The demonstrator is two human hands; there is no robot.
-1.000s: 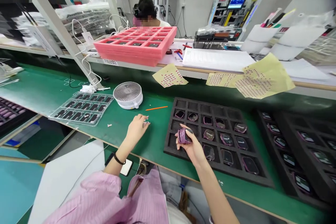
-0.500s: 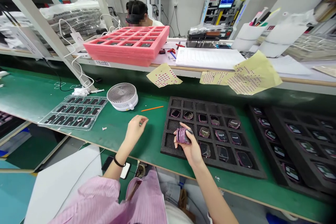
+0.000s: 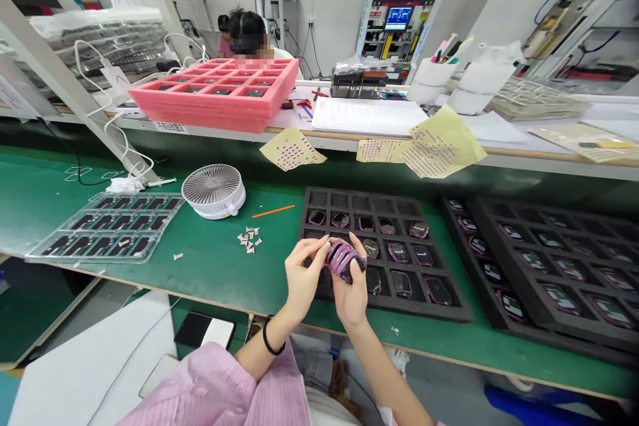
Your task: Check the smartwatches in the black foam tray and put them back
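Note:
My right hand is shut on a ribbed pink-purple watch-like device, held over the black foam tray. My left hand comes in from the left, its fingertips pinched against the device's left end. Whatever lies between those fingertips is too small to tell. The tray's cells hold several similar rounded devices with pink edges, and my hands hide its lower left part. A small heap of white pieces lies on the green mat left of my hands.
A second black tray holds devices to the right. Left stand a white fan, an orange stick and a clear tray. Behind are a stacked pink foam tray, yellow sticker sheets and a co-worker.
My left hand has moved right from the mat to the device, uncovering the white pieces. The device stays in my right hand. The whole view has shifted left.

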